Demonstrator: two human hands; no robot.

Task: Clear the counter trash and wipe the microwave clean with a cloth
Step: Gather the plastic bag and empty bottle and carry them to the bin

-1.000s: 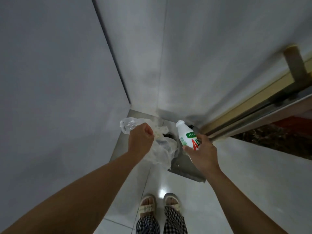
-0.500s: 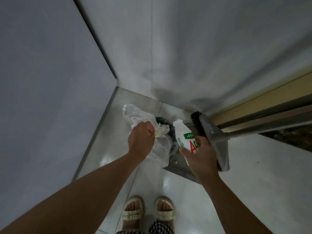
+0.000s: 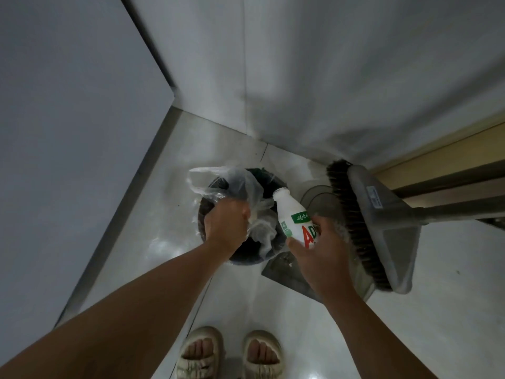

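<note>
A: Item, held trash. A crumpled clear bag [image 3: 240, 203] is gripped in the fist of the left hand [image 3: 225, 224]; a white bottle [image 3: 296, 217] is held by curled fingers and thumb of the right hand [image 3: 318, 251]. Both are held over the dark bin [image 3: 243, 254] on the floor, in the far corner.

B: Item, hazards?

A: A miss is judged possible. The bottle is held at the bin's right rim, tilted, neck pointed away; if released there it could be bounced onto the dustpan [image 3: 297, 272] just beside. The bag is light and partly spread; it could be caught on the rim or left draped outside. Whether the bottle is capped cannot be told, so a dribble is not ruled out.

B: Item, surface and room.

A: Floor [image 3: 169, 228]: pale glossy tiles, glare noted near the bin. Two grey walls are met in a corner on the far side. A broom [image 3: 363, 228] is laid across the dustpan at right, handle run off right. Sandalled feet [image 3: 229, 351] are seen at the near edge. No bench, microwave or cloth is in view; wiping is judged not yet begun.
</note>
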